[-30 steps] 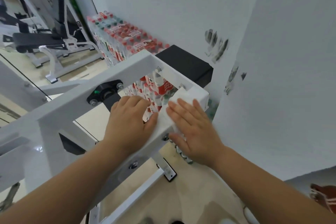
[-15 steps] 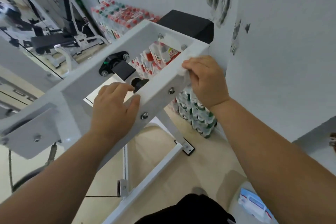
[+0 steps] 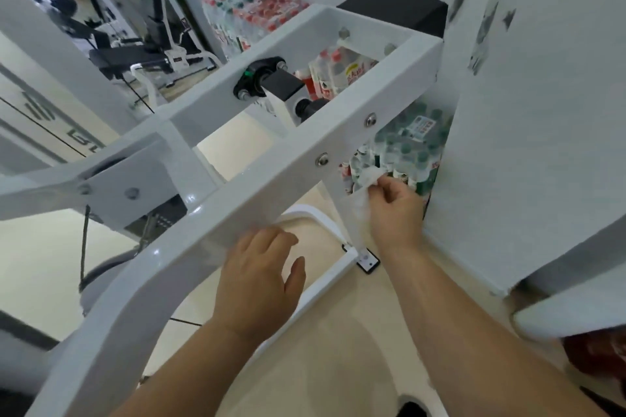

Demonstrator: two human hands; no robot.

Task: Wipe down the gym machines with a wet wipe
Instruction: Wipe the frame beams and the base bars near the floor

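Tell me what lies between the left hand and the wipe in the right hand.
In the head view, the machine's white leg runs down between the left hand and the wipe pinched by the right hand.

The left hand [image 3: 261, 281] is stretching forward at lower centre, fingers relaxed; the right hand [image 3: 396, 213], centre right, is pinching a wet wipe [image 3: 369, 177] with curled fingers.

Hands: 2, left hand [image 3: 261, 281] and right hand [image 3: 396, 210]. wet wipe [image 3: 369, 176]: 1. white machine frame [image 3: 271, 179]: 1. bolt heads [image 3: 371, 119] on near beam face: 2. black box [image 3: 396, 10]: 1. water bottles [image 3: 406, 145]: too many to count.
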